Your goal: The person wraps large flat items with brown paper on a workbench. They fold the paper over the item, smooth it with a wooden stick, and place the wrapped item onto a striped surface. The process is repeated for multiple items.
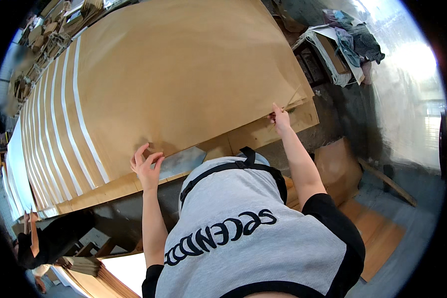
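A large brown paper sheet lies flat over the long table in front of me. My left hand hovers at its near edge, fingers bent and spread, holding nothing. At the sheet's near right corner, my right hand is closed in a pinch around a thin tan stick, which points up and to the right over the paper. To the left, brown sheets with white edge strips lie fanned out in overlapping rows.
The wooden tabletop edge shows below the sheet. A stool with cloths stands beyond the right end. Brown boards lean at my right, near a wooden bar. Another person works at the far left.
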`<state>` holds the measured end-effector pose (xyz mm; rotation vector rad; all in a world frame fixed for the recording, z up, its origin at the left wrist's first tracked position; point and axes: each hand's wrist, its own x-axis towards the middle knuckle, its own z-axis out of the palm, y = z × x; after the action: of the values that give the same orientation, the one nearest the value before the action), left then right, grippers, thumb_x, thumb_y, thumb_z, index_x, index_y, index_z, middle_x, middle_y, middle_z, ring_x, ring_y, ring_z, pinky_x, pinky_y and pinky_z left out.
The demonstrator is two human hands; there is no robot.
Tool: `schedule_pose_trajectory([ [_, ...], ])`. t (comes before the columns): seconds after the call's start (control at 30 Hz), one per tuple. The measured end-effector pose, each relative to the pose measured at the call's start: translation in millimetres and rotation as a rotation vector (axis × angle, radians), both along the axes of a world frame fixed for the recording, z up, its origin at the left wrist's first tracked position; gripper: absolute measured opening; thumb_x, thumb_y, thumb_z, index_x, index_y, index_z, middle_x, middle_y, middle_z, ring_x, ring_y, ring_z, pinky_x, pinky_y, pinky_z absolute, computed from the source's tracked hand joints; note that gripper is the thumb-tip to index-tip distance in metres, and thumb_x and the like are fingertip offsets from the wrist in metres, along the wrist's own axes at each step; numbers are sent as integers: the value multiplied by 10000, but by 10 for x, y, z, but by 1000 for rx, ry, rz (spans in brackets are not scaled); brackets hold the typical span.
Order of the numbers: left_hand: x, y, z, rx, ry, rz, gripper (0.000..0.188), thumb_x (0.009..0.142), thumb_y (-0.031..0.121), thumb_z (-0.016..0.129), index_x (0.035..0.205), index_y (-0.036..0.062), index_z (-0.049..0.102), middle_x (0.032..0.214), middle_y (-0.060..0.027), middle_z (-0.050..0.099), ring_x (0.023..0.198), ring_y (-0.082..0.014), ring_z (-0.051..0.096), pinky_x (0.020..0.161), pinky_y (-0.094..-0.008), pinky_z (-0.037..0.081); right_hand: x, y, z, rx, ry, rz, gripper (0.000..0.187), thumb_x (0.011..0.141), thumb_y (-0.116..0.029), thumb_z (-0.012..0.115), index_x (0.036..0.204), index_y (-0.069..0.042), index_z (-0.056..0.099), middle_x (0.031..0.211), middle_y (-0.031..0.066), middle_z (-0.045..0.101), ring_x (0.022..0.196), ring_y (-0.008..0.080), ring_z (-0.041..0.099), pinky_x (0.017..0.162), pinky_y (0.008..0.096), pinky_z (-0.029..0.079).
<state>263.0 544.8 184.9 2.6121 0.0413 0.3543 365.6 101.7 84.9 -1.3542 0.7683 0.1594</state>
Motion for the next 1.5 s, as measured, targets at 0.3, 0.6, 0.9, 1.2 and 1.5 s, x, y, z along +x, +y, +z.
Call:
schedule_pose_trajectory([
  [0.3,2,2,-38,12,-6,4,123,609,161,712,716,188,658,1126,27,479,1052,-230,391,894,-389,275,-16,142,-418,-192,46,-99,245,812,-304,559,740,-80,493,562,20,514,442,97,468,377,230,335],
  [0.6,-102,-23,10,-273,57,151,148,702,73,639,846,103,624,1145,-60,460,999,-236,450,832,-360,365,-74,388,35,28,353,172,327,880,-281,386,882,27,498,743,167,622,519,165,589,337,221,310],
  [0.9,-222,73,-116,-276,-73,235,164,759,48,591,923,47,582,1062,-100,471,955,-212,479,797,-318,412,39,399,124,0,413,183,301,869,-245,406,912,42,481,728,157,624,495,175,593,288,214,249],
  [1.2,-415,320,-171,-1223,-51,885,312,759,80,555,1043,29,437,948,-61,489,798,-132,470,710,-251,413,7,374,-50,2,292,274,295,840,-241,438,898,28,546,769,165,613,577,219,586,483,314,438],
  [1.5,-353,458,-121,-1559,-40,904,342,745,69,568,1046,31,410,1025,-66,457,930,-158,447,794,-302,388,23,338,-119,-17,270,417,193,847,-249,451,812,-61,476,739,114,611,514,139,551,294,167,272],
])
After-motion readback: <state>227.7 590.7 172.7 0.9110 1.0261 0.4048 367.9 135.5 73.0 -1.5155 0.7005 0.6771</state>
